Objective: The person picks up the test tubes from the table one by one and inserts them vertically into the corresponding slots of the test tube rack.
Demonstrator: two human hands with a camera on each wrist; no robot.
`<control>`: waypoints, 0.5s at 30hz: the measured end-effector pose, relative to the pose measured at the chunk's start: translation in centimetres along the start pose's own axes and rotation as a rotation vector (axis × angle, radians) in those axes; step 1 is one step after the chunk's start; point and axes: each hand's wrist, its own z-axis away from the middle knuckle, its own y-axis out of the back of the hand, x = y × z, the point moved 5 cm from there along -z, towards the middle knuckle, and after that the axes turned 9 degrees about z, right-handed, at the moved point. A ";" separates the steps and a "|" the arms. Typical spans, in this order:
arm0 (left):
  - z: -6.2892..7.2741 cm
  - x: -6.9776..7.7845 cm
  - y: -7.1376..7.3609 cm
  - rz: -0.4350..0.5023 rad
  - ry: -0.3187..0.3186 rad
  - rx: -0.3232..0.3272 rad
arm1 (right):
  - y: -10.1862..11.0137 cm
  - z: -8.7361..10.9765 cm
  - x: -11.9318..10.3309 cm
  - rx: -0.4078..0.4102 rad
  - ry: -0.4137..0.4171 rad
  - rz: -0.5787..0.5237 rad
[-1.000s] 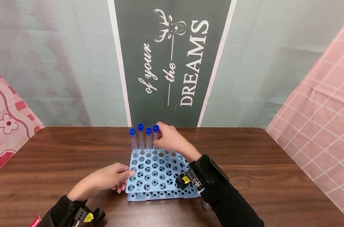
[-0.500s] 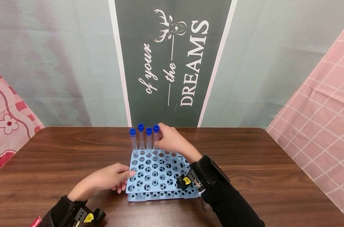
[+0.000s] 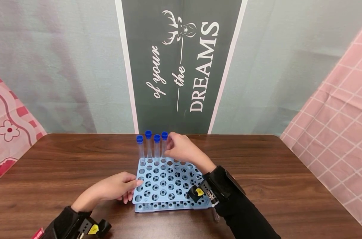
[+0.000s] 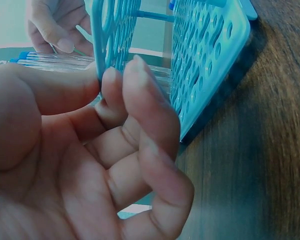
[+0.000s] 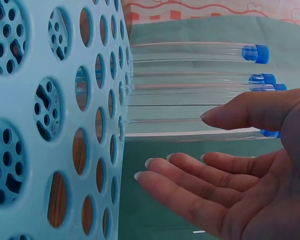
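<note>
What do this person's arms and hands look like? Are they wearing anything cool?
The left hand and right hand wear no gloves. A black sleeve covers the right forearm. Each wrist has a black band carrying a small black gadget with a bright yellow label. There's also a red tag on the left arm.

Head view: rack [image 3: 167, 181] partly hidden by right sleeve [image 3: 243, 212]; left sleeve [image 3: 57, 224] cut off below.
</note>
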 end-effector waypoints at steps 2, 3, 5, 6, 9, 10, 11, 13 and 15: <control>0.0 0.0 0.0 -0.002 0.002 0.000 | 0.0 0.2 0.1 -0.004 -0.019 -0.009; 0.0 -0.1 -0.1 -0.003 -0.001 0.000 | 0.0 0.3 0.2 -0.004 -0.026 -0.013; 0.1 -0.1 -0.2 -0.003 -0.004 0.000 | 0.0 0.5 0.3 0.000 -0.036 -0.012; 0.1 -0.1 -0.2 -0.004 -0.007 0.001 | 0.0 0.6 0.3 0.005 -0.041 -0.007; 0.2 -0.1 -0.2 -0.009 -0.008 0.001 | 0.1 0.8 0.3 0.011 -0.046 0.009; 0.2 -0.1 -0.2 -0.010 -0.006 0.001 | 0.1 0.9 0.3 0.010 -0.049 0.009; 0.2 -0.1 -0.2 -0.011 -0.005 0.001 | 0.1 1.0 0.3 0.009 -0.050 0.006; 0.3 -0.2 -0.1 -0.015 -0.003 0.000 | 0.1 1.2 0.3 0.004 -0.054 0.004; 0.3 -0.2 -0.2 -0.018 -0.007 -0.001 | 0.1 1.4 0.3 -0.003 -0.055 0.003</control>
